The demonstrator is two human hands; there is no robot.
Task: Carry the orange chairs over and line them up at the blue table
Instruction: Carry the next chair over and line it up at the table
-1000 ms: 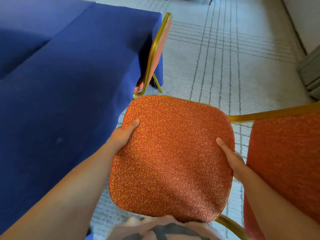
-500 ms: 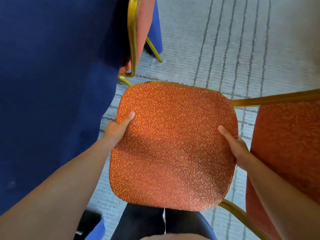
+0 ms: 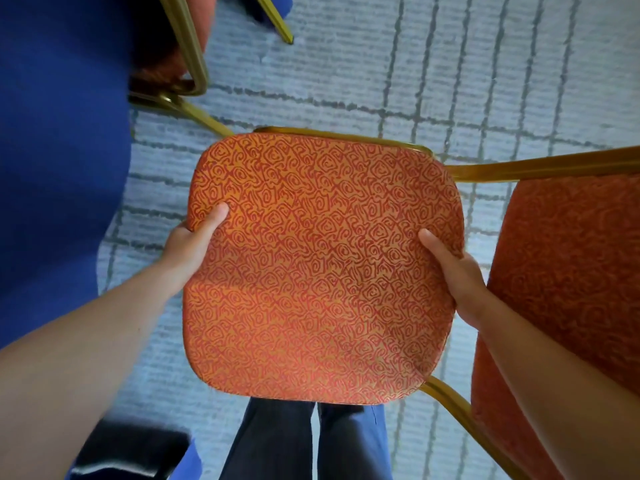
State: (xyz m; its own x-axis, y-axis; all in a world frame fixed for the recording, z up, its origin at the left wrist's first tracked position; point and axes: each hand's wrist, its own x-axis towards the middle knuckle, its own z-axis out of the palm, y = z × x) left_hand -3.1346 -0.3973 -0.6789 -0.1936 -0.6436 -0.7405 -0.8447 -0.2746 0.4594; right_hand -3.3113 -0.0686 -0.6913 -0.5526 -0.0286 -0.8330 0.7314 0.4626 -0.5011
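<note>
Orange upholstery, gold frame: you hold the chair (image 3: 322, 268) by its seat, just beside the blue worktop (image 3: 59, 150). Your left hand (image 3: 190, 244) clamps the seat edge nearer the worktop, your right hand (image 3: 453, 271) the far edge, thumbs on top. A second orange chair (image 3: 188, 53) stands tucked against the worktop.

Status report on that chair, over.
Left hand and right hand grip opposite seat edges of the orange chair. Blue table close on the left. Second chair parked at it ahead, gold leg near the seat corner.
</note>
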